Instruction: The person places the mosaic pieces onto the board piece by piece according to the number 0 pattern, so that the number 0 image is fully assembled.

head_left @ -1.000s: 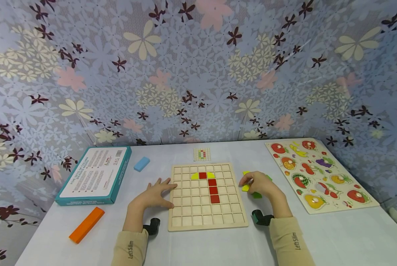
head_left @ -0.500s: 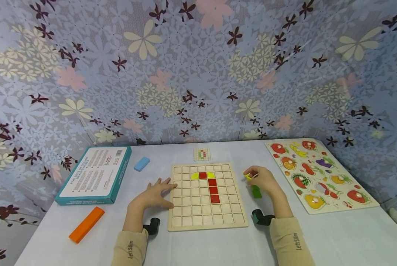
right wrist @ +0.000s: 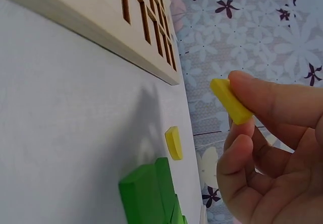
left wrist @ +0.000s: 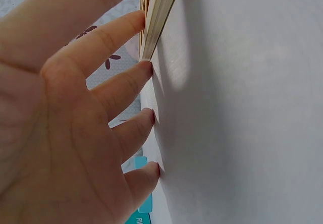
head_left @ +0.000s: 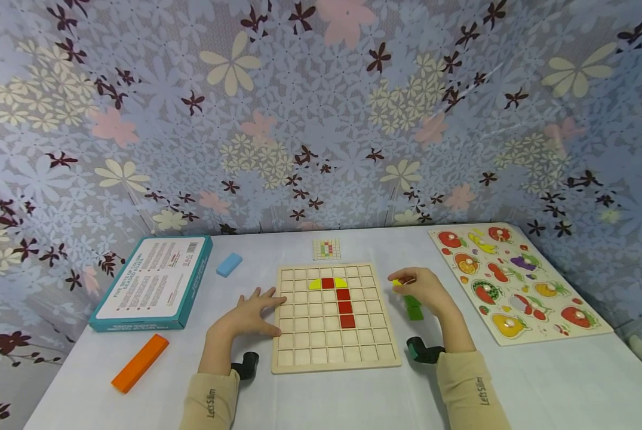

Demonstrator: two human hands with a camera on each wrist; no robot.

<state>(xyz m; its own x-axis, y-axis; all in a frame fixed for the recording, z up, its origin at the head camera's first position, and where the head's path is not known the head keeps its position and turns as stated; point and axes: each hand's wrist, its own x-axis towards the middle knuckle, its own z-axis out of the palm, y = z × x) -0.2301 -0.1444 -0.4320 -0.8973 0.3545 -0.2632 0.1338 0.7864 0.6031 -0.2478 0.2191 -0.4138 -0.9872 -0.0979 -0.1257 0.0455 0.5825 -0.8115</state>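
Observation:
My right hand (head_left: 423,291) is beside the right edge of the wooden grid board (head_left: 310,352), raised over the table. In the right wrist view its thumb and fingers pinch a small yellow piece (right wrist: 231,101). Below on the table lie another yellow piece (right wrist: 173,143) and several green tiles (right wrist: 144,196). Fingers spread, my left hand (head_left: 248,316) rests at the board's left edge, its thumb and index fingertip touching it. On the board, red squares (head_left: 344,308) form a column with one more red square at the top, flanked by yellow curved pieces (head_left: 315,285).
Behind the board lies a small pattern card (head_left: 327,249). To the left are a teal box (head_left: 151,280), a blue block (head_left: 229,265) and an orange bar (head_left: 140,364). A fruit puzzle board (head_left: 519,286) lies at the right, and a flowered cloth (head_left: 321,119) hangs behind the table.
My right hand has picked up a yellow piece from the table and raised it, so more of the green tiles shows. The left hand stays at the board's edge.

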